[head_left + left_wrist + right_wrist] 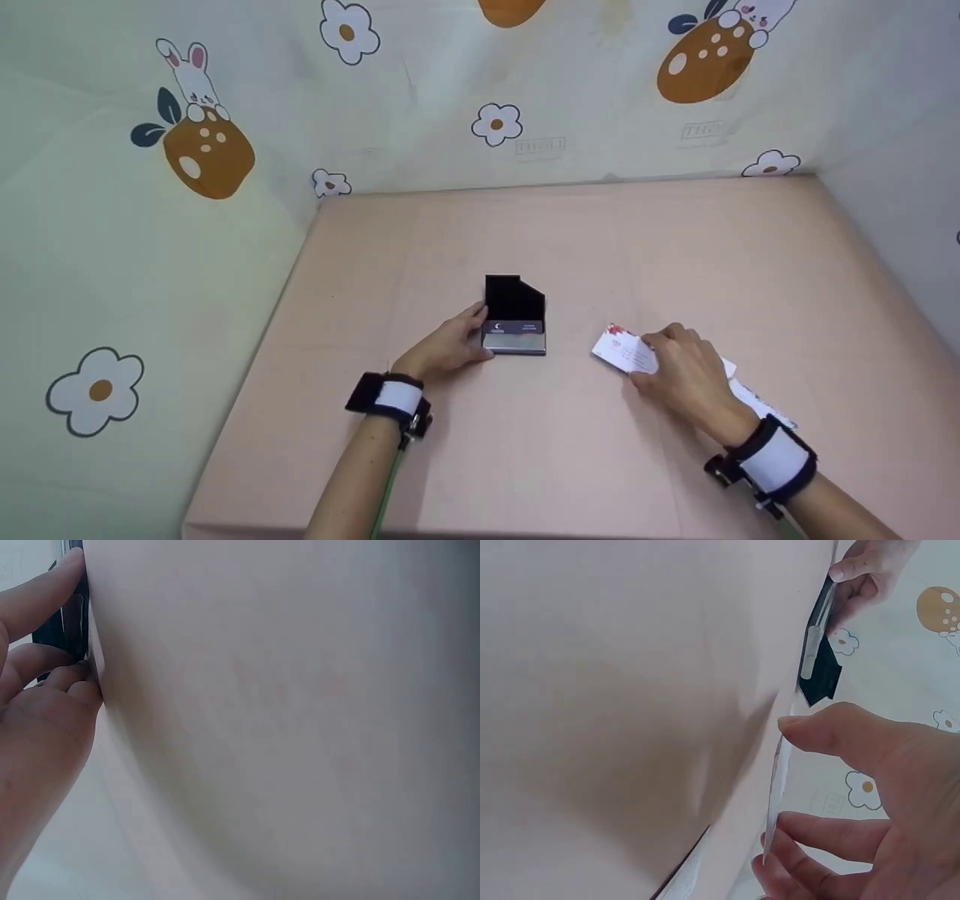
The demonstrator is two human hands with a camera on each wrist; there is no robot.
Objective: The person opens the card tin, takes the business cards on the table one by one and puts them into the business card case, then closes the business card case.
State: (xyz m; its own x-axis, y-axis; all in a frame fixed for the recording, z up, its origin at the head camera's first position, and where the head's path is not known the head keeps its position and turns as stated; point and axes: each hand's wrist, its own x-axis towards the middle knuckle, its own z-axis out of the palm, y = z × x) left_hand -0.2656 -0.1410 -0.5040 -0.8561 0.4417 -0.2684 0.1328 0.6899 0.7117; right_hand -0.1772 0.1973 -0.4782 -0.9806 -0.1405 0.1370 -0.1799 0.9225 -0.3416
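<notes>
Head view shows a pink table (540,465) with two hands on it. Left hand (448,349) holds a small black card box (514,315) that stands open near the middle of the table. Its fingers curl around the left side of the box, with the thumb at the front. The box lid stands up behind, and one top corner is cut at a slant. The bottom part of the box is shiny and gray.

Right hand (686,373) is off to the right, apart from the box. It pinches a white card (624,352) with a bit of red on it. The card sticks out to the left from the fingers and sits low, close to the table. More white cards (754,401) lie on the table behind the right hand.

Right wrist view shows the card (778,780) from its thin edge, with the thumb above it and the fingers below it. The box (819,660) and the left hand (866,574) are farther away there.

Left wrist view shows the fingers (45,592) pressed on the dark box (67,615) at the edge of the table.

Both wrists wear black and white bands. Around the table are walls with flowers and bunnies on them.
</notes>
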